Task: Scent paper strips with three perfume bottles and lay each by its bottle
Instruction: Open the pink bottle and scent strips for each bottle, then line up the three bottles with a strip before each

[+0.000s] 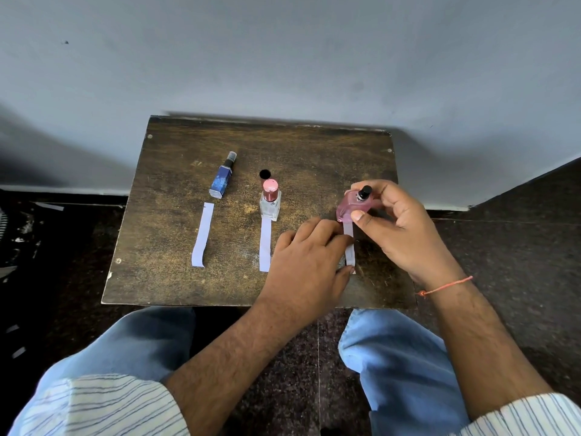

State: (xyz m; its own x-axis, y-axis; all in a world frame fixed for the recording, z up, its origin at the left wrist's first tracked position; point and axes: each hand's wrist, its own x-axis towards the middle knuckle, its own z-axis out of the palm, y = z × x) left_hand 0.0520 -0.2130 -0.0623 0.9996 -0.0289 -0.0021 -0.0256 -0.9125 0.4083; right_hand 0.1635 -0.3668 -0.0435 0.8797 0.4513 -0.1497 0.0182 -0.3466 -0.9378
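1. While the right hand [405,228] grasps the pink bottle [352,207] between thumb and fingers, tilted with its black spray head [364,192] uppermost, the left hand [309,262] pins the third strip [349,247] flat to the wooden table [176,287], fingers curled over the paper.
2. That strip lies directly below the pink bottle, at the table's right side.
3. Glass like this is likely heavy for its size, hard, smooth and breakable, so a grip across the flat sides of the body seems safer than one on the spray head (which could slip or fire).
4. Paper strips are light and limp; the left strip [201,236] curls at its near end, so pinching an end or pressing down flat should control one best.
5. Two pairs look already laid: the blue bottle [221,180] lies on its side with the left strip just below it, and the clear bottle [270,202] with a pink cap stands upright, the middle strip [265,245] touching its base.
6. A small black cap [265,174] rests behind the clear bottle.
7. No brand, label or writing is legible on any bottle.
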